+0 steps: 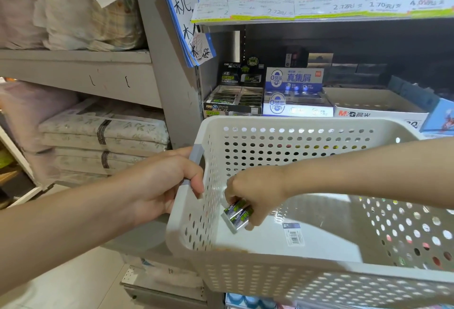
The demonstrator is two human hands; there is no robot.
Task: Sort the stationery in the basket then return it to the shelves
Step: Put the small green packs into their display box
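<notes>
A white perforated plastic basket [275, 274] is held up in front of the shelves. My left hand [162, 183] grips its grey-trimmed left handle. Inside the basket, my right hand [255, 193] pinches two small erasers [237, 214] in green, black and silver wrappers, just above the basket floor near its left wall. A barcode sticker [293, 233] lies on the basket floor to the right of the erasers. On the shelf behind, a black display box of matching erasers [233, 98] stands open at the far left.
A blue and white eraser box [296, 95] sits right of the black one, then a white M&G carton [378, 105]. Price labels [319, 6] line the upper shelf edge. Folded bedding [103, 137] fills the grey shelves on the left. A blue-edged handwritten sign [184, 14] hangs on the upright.
</notes>
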